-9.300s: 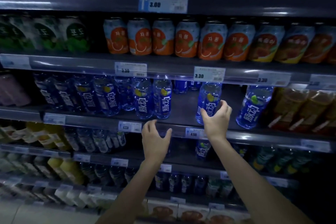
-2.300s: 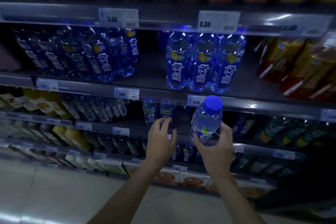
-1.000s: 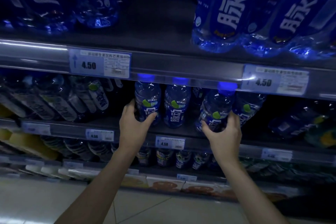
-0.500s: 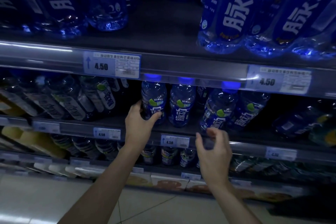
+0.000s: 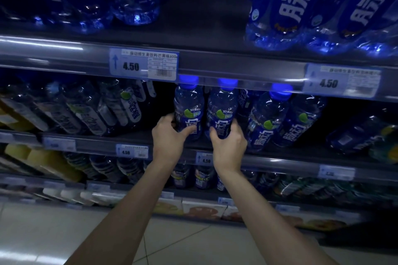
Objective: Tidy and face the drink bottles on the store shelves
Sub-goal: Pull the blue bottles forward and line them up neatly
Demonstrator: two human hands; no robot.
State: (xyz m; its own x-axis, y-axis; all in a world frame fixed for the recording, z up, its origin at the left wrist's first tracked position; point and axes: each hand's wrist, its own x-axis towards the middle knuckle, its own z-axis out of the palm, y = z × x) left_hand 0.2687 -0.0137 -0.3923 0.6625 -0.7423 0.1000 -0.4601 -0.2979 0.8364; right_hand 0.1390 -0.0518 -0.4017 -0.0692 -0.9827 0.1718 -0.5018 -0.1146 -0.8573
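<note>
Blue-capped drink bottles with blue labels stand on the middle shelf (image 5: 280, 160). My left hand (image 5: 168, 135) grips the leftmost upright bottle (image 5: 189, 105) around its lower part. My right hand (image 5: 229, 143) grips the bottle beside it (image 5: 223, 103) the same way. Both bottles stand upright with their labels facing out. To their right, two more blue bottles (image 5: 267, 118) (image 5: 299, 122) lean to the right, free of any hand.
Clear bottles with pale labels (image 5: 97, 109) fill the same shelf to the left. Large blue bottles (image 5: 301, 6) stand on the shelf above, behind 4.50 price tags (image 5: 143, 64). Lower shelves carry more bottles and cartons. Pale floor tiles (image 5: 64, 232) lie below.
My right hand has moved left from the shelf edge under the leaning bottle and now grips the second upright bottle. My left hand keeps its hold on the leftmost bottle.
</note>
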